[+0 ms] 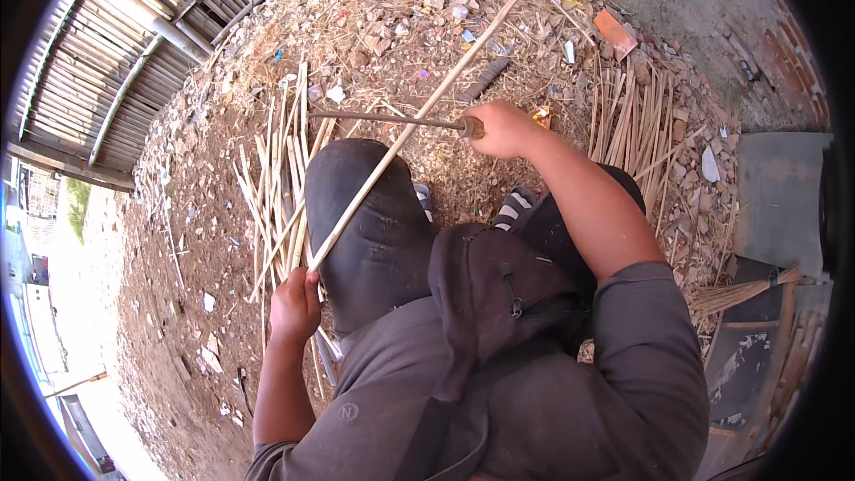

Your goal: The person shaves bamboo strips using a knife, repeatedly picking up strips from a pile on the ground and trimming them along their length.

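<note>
My left hand (295,307) is closed around the near end of a long, pale bamboo strip (463,61). The strip slants up and away to the right, passing over my left knee. In my right hand (508,129) is the wooden handle of a knife with a long, narrow, dark blade (378,117). The blade points left and crosses the strip a little beyond the knee; whether it cuts into the strip or only lies against it, I cannot tell. Beside my left leg lies a loose pile of similar strips (278,183).
More strips (628,111) lie right of my right knee, and a tied bundle (744,296) is farther right. A dark ridged stick (484,80) and an orange-brown slab (614,33) rest on littered ground ahead. A bamboo fence (98,62) stands far left; a grey sheet (779,200) is at right.
</note>
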